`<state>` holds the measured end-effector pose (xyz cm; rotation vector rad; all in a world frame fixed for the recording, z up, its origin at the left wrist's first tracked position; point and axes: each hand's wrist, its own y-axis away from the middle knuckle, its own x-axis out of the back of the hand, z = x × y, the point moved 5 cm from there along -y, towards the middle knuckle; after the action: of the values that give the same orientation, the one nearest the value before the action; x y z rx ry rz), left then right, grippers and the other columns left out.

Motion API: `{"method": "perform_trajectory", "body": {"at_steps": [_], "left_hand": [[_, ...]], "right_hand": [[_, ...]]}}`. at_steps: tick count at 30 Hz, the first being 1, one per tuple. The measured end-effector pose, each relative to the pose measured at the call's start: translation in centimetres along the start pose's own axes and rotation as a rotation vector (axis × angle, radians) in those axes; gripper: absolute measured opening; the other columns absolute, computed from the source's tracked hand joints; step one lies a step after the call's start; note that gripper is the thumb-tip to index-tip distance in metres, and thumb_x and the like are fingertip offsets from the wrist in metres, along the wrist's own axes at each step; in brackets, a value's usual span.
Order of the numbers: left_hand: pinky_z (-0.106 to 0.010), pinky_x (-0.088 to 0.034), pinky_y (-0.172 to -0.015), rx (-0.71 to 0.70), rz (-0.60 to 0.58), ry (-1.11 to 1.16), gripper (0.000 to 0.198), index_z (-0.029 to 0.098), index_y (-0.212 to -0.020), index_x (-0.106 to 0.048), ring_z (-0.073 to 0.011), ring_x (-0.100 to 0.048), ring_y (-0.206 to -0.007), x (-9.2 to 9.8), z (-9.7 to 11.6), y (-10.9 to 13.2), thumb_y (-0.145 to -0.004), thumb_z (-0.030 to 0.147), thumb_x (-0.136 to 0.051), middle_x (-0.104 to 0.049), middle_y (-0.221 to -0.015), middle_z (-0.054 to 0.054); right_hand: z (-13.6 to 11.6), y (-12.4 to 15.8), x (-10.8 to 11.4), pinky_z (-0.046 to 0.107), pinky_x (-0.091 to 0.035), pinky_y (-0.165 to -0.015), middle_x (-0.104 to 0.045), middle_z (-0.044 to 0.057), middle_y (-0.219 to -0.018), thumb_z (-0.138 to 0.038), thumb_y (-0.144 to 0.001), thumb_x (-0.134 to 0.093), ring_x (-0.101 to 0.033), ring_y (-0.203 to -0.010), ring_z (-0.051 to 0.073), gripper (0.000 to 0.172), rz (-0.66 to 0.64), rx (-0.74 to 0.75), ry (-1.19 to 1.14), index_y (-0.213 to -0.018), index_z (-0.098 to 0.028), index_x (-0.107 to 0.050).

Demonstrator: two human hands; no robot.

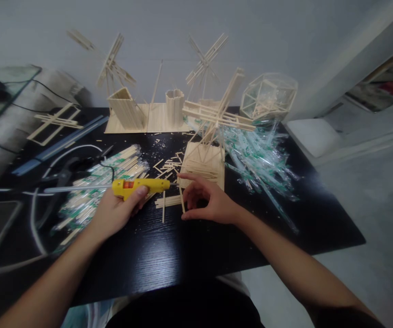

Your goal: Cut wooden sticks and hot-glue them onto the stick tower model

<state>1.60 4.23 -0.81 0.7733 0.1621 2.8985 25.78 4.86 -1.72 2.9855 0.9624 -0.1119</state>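
**Yellow glue gun and thin stick, one in each hand**

The left hand wraps its fingers around the gun, nozzle toward 3 o'clock; the right hand, arched, clamps the stick between thumb and forefinger, near the nozzle, above a black table. From the gun, three windmill models stand: one at 11 o'clock, two between 1 and 2. Two piles of clear wrappers carry green print, too blurred to read.
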Motion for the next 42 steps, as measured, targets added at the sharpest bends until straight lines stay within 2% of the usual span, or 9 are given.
{"method": "perform_trajectory", "body": {"at_steps": [10, 14, 20, 24, 30, 34, 37, 39, 42], "left_hand": [[-0.026, -0.039, -0.045, 0.025, 0.052, -0.011, 0.052, 0.020, -0.062, -0.057, -0.0140, -0.051, -0.047, 0.3, -0.3, 0.0, -0.091, 0.063, -0.054, -0.056, -0.052, 0.000], [-0.028, -0.043, -0.049, 0.068, 0.133, -0.111, 0.054, 0.020, -0.072, -0.067, -0.0173, -0.056, -0.050, 0.7, 0.0, -0.1, -0.089, 0.069, -0.050, -0.058, -0.052, 0.001], [-0.035, -0.052, -0.080, -0.170, 0.282, -0.507, 0.041, 0.021, -0.091, -0.061, -0.0252, -0.065, -0.084, 1.8, 1.4, -0.8, -0.097, 0.059, -0.044, -0.065, -0.086, -0.006], [-0.041, -0.053, -0.089, -0.118, 0.191, -0.743, 0.028, 0.017, -0.114, -0.053, -0.0275, -0.064, -0.096, 2.1, 0.7, -0.9, -0.096, 0.037, -0.047, -0.055, -0.119, -0.015], [-0.042, -0.054, -0.086, -0.025, 0.159, -0.836, 0.025, 0.016, -0.109, -0.054, -0.0276, -0.065, -0.090, 3.0, 0.0, 0.0, -0.085, 0.025, -0.057, -0.056, -0.111, -0.014], [-0.049, -0.051, -0.092, -0.027, 0.148, -0.869, 0.030, 0.012, -0.108, -0.058, -0.0345, -0.064, -0.101, 3.6, 0.1, 0.4, -0.078, 0.017, -0.060, -0.060, -0.109, -0.019], [-0.056, -0.048, -0.098, -0.098, 0.162, -0.855, 0.035, 0.009, -0.113, -0.059, -0.0397, -0.059, -0.114, 3.6, 1.5, 1.2, -0.079, 0.015, -0.059, -0.060, -0.119, -0.024], [-0.053, -0.044, -0.107, -0.198, 0.139, -0.824, 0.040, 0.013, -0.122, -0.058, -0.0367, -0.054, -0.127, 2.9, 2.6, 2.0, -0.083, 0.018, -0.059, -0.057, -0.132, -0.021], [-0.047, -0.032, -0.120, -0.395, 0.015, -0.766, 0.064, 0.021, -0.138, -0.052, -0.0319, -0.044, -0.142, 0.7, 3.4, 3.3, -0.081, 0.041, -0.072, -0.051, -0.150, -0.013]], "right_hand": [[-0.1, 0.1, -0.2, 0.026, -0.056, -0.069, -0.068, -0.003, -0.092, -0.019, -0.067, -0.093, -0.065, -0.072, 0.011, 0.090, -0.028, -0.002, -0.002, -0.146, -0.031, -0.052], [-0.5, -0.1, 0.4, 0.025, -0.056, -0.067, -0.068, -0.004, -0.089, -0.018, -0.065, -0.095, -0.065, -0.070, 0.010, 0.090, 0.022, 0.024, -0.049, -0.144, -0.030, -0.054], [-0.3, -0.4, 1.5, 0.025, -0.055, -0.065, -0.068, -0.005, -0.085, -0.018, -0.065, -0.095, -0.063, -0.067, 0.010, 0.091, 0.094, 0.029, -0.033, -0.144, -0.030, -0.052], [0.1, -0.5, 1.6, 0.028, -0.056, -0.069, -0.068, -0.004, -0.085, -0.020, -0.065, -0.094, -0.064, -0.070, 0.012, 0.090, 0.096, 0.018, 0.008, -0.144, -0.028, -0.051], [0.0, -0.6, 1.8, 0.029, -0.056, -0.075, -0.067, -0.004, -0.085, -0.023, -0.066, -0.093, -0.065, -0.074, 0.013, 0.089, 0.132, -0.036, 0.042, -0.143, -0.026, -0.049], [0.2, -0.6, 2.0, 0.030, -0.057, -0.077, -0.067, -0.004, -0.083, -0.027, -0.067, -0.092, -0.065, -0.073, 0.013, 0.090, 0.161, -0.061, 0.083, -0.145, -0.024, -0.046], [0.7, -0.6, 2.1, 0.032, -0.058, -0.076, -0.069, -0.003, -0.083, -0.031, -0.067, -0.093, -0.066, -0.073, 0.015, 0.093, 0.181, -0.045, 0.124, -0.146, -0.023, -0.045], [0.8, -0.5, 2.3, 0.033, -0.060, -0.075, -0.069, -0.003, -0.081, -0.034, -0.067, -0.092, -0.067, -0.072, 0.016, 0.092, 0.224, -0.009, 0.159, -0.146, -0.023, -0.047], [0.9, -0.3, 2.4, 0.034, -0.062, -0.075, -0.071, 0.000, -0.082, -0.038, -0.068, -0.092, -0.070, -0.075, 0.019, 0.089, 0.271, -0.001, 0.224, -0.146, -0.024, -0.050]]}}
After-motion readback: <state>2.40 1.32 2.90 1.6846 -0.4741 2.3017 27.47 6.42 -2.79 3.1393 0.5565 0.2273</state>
